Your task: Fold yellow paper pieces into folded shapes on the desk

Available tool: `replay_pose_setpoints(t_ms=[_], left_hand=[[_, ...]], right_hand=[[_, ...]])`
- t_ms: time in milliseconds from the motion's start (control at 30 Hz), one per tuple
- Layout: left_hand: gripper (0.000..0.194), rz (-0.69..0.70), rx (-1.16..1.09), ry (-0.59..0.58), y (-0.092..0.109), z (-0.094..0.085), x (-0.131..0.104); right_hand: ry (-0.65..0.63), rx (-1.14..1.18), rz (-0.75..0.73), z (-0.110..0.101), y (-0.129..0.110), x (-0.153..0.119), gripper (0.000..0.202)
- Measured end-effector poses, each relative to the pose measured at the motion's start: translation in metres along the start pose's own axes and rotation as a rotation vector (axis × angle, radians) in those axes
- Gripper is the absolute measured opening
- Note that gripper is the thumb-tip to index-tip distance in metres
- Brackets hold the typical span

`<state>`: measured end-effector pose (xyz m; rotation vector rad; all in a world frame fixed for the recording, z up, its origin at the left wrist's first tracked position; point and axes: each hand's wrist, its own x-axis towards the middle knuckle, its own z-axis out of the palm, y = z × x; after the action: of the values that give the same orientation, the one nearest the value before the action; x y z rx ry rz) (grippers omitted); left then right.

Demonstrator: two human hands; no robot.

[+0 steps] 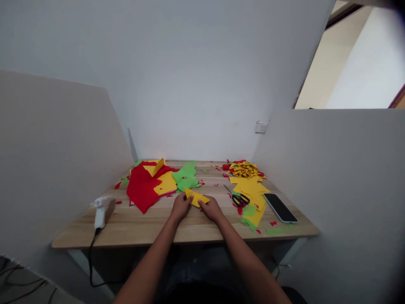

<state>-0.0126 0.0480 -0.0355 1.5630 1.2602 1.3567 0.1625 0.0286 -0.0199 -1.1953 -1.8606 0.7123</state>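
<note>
Two hands pinched one pointed yellow piece [196, 197] at the centre of the work: the left hand [180, 206] gripped its 9 o'clock side, the right hand [211, 207] its 3 o'clock side. Good handling seemed to call for light, matched thumb pressure, edges aligned and no pull across the material. Scissors [239, 199] lay at 3 o'clock from it, a green sheet [187, 177] at 11 o'clock, and a gathered yellow bundle [245, 169] at 2 o'clock, on the table [142, 230].

Dim, soft indoor light | wide-angle bend | dark blurred right edge | source unclear, perhaps overhead
</note>
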Motion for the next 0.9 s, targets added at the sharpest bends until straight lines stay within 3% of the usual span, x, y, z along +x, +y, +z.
replay_pose_setpoints(t_ms=[900], left_hand=[[0.031,-0.017,-0.037,0.018,-0.001,0.0004,0.0006]], right_hand=[[-0.011,-0.029,0.02,0.0031,0.0031,0.0016,0.024]])
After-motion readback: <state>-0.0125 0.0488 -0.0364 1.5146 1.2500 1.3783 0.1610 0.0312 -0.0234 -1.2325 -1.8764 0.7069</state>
